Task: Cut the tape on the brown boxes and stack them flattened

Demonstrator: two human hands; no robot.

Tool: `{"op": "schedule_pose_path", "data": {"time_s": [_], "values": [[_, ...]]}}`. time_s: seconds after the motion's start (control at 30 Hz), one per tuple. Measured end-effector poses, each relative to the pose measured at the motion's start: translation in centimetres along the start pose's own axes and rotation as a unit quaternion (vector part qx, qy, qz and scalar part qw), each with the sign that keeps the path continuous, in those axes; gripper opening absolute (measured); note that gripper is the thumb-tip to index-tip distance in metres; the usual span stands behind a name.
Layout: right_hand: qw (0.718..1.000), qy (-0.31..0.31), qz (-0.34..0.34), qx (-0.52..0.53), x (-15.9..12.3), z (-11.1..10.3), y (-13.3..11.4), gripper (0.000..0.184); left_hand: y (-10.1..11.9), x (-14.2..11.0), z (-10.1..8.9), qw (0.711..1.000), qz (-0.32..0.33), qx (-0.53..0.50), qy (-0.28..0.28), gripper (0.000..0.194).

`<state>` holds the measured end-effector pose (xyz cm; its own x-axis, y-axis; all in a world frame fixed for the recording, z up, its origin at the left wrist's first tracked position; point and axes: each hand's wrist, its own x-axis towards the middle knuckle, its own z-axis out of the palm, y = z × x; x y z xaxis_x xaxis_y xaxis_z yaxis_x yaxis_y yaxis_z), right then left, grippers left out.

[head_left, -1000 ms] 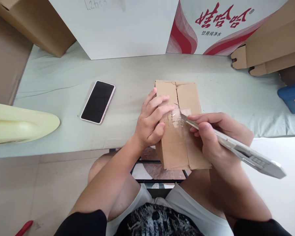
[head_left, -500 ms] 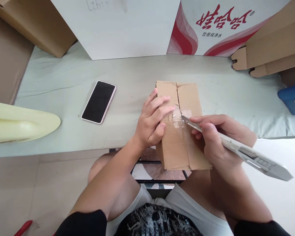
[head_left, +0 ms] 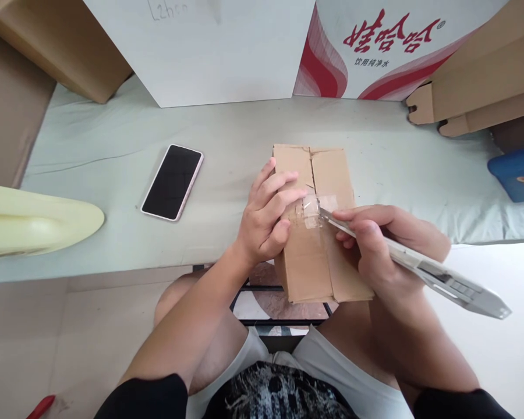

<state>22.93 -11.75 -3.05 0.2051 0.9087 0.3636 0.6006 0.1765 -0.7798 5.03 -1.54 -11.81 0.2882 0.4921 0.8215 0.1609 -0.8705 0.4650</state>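
A small brown cardboard box (head_left: 305, 262) lies over the table's front edge, its top seam running lengthwise with clear tape (head_left: 313, 210) across the middle. My left hand (head_left: 266, 212) holds the box from its left side, fingers spread over the top face and thumb bent near them. My right hand (head_left: 382, 244) is closed around a white utility knife (head_left: 441, 272). The knife's blade tip meets the taped seam close to my left fingertips; how deep it goes I cannot tell.
A smartphone (head_left: 173, 183) lies left of the box on the pale cloth-covered table (head_left: 227, 128). Large white cartons (head_left: 218, 52) stand behind. Brown cardboard (head_left: 484, 75) and a blue object (head_left: 517, 174) are at right, a pale yellow object (head_left: 39, 221) at left.
The whole view has shifted slightly. The knife tip stays at the taped seam, with hardly any visible movement; my left hand keeps its place on the box.
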Motion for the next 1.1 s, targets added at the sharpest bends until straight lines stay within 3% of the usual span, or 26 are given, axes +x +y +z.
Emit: {"op": "schedule_pose_path", "data": {"time_s": [0.1,0.2,0.43,0.9,1.1], "values": [[1.000,0.013,-0.003,-0.009,-0.2,0.1,0.1,0.026,0.1,-0.1,0.1,1.000,-0.015,-0.006,-0.001,0.043],[1.000,0.007,-0.001,-0.001,0.0,0.0,0.1,0.020,0.0,-0.1,0.2,1.000,-0.008,-0.006,0.006,0.043],[0.997,-0.067,-0.035,-0.028,1.1,-0.3,-0.2,0.014,-0.3,-0.1,0.1,1.000,0.003,0.025,-0.002,0.043],[0.994,-0.008,-0.106,0.019,0.8,-0.2,0.6,0.024,-0.2,-0.1,-0.1,0.999,-0.009,0.039,-0.014,0.044],[0.997,-0.006,-0.067,0.043,0.5,-0.2,0.3,0.026,-0.4,-0.2,-0.2,0.999,-0.001,0.039,-0.018,0.047]]}}
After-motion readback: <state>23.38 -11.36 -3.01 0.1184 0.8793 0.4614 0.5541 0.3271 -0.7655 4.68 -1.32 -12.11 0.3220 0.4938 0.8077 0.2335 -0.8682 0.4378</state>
